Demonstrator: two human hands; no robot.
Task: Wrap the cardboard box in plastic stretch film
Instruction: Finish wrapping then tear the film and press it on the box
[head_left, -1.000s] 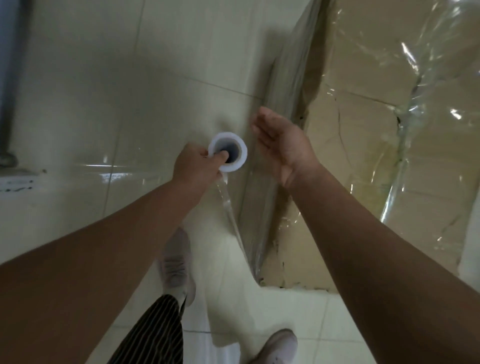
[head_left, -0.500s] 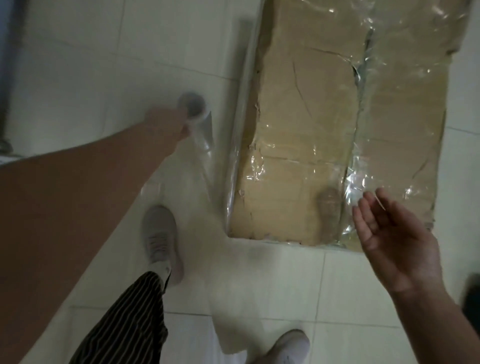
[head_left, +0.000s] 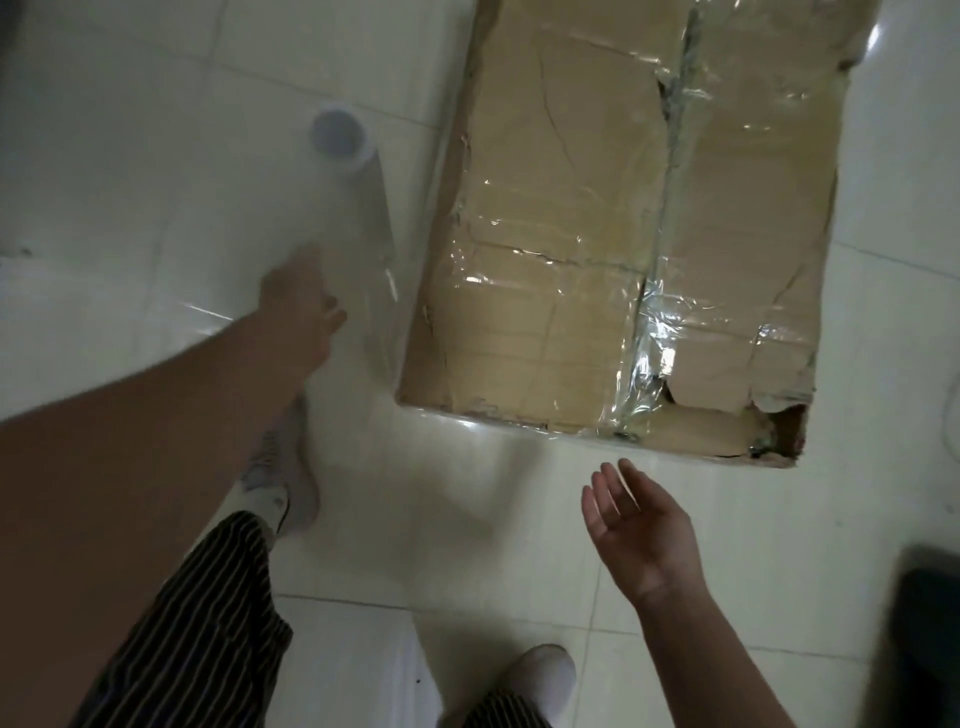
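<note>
View: head camera, looking down; the only view I have.
Cardboard box (head_left: 561, 218): lies flat on the tiled floor (head_left: 156, 156), in the upper right of the picture, just ahead of the person's feet.
Film on box (head_left: 649, 312): shiny wrinkled layers cover the top face, with a bunched band running down its middle.
Roll of film (head_left: 348, 171): to the left of the box and close to it. A clear sheet (head_left: 384, 312) runs from it toward the box's left side.
Left hand (head_left: 298, 312): at the lower end of the roll and blurred. I cannot tell whether it grasps the roll or the sheet.
Right hand (head_left: 639, 525): released, palm up, fingers straight. It holds nothing and is near the box's front edge without touching it.
Progress: I judge the wrap part done. The top carries film, and the roll is not yet cut from the box.
Left to do: the torn corner (head_left: 789, 431) at the near right looks thinly covered. I judge that more turns are needed, then a cut and a smoothed end.
Box contents: the flaps are shut. The torn corner shows only a dark gap, so I cannot say what is inside.
Other items: two pale shoes (head_left: 540, 670), striped trousers (head_left: 197, 623), and a dark blurred object (head_left: 924, 623) at the right edge.
</note>
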